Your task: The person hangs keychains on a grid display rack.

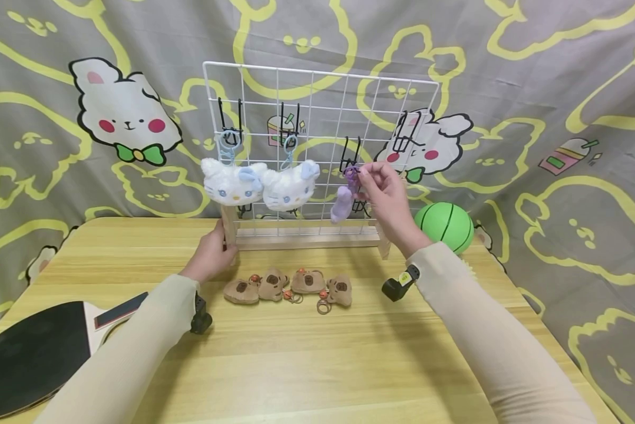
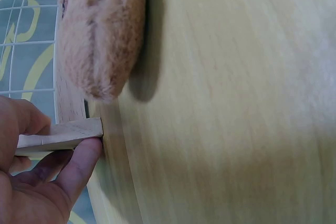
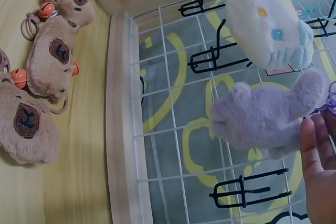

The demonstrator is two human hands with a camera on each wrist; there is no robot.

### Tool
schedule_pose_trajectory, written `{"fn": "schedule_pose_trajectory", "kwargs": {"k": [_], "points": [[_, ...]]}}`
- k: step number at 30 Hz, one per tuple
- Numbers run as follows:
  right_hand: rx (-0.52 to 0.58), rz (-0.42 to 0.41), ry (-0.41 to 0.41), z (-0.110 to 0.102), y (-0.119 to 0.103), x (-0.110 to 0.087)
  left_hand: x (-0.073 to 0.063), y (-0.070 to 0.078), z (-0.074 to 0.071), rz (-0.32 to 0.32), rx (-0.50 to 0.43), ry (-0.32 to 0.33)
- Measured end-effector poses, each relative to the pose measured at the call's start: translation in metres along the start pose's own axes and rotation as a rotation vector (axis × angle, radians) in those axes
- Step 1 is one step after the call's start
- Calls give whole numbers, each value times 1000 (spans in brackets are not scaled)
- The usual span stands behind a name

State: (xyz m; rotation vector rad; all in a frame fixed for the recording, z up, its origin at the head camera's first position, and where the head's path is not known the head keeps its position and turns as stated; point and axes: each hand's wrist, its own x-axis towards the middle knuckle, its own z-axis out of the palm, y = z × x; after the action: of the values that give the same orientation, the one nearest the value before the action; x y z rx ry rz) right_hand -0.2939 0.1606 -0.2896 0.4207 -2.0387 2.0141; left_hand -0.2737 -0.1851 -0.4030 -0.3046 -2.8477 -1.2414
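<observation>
My left hand (image 1: 211, 254) grips the upright wooden end piece (image 2: 63, 135) at the left of a white wire grid rack (image 1: 320, 72). On the right, my right hand (image 1: 385, 191) pinches the purple cord of a fuzzy lilac plush keychain (image 3: 262, 114). That cord is right at a black double hook (image 1: 351, 154) low on the grid, and the plush hangs below. Two white cat-face plush keychains (image 1: 235, 187) with blue bows hang by light-blue rings from hooks on the grid's left half.
Several brown capybara plush keychains (image 1: 308, 281) with orange bells lie in a row before the rack. A green ball (image 1: 445, 227) stands right of it. A table-tennis paddle (image 1: 31, 353) lies front left. Another black hook (image 1: 406, 131) is at the grid's upper right.
</observation>
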Motion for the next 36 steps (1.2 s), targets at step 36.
{"fn": "schedule_pose_trajectory", "kwargs": {"k": [36], "points": [[-827, -171, -834, 0, 65, -108, 1, -1, 1, -2, -6, -3]]}}
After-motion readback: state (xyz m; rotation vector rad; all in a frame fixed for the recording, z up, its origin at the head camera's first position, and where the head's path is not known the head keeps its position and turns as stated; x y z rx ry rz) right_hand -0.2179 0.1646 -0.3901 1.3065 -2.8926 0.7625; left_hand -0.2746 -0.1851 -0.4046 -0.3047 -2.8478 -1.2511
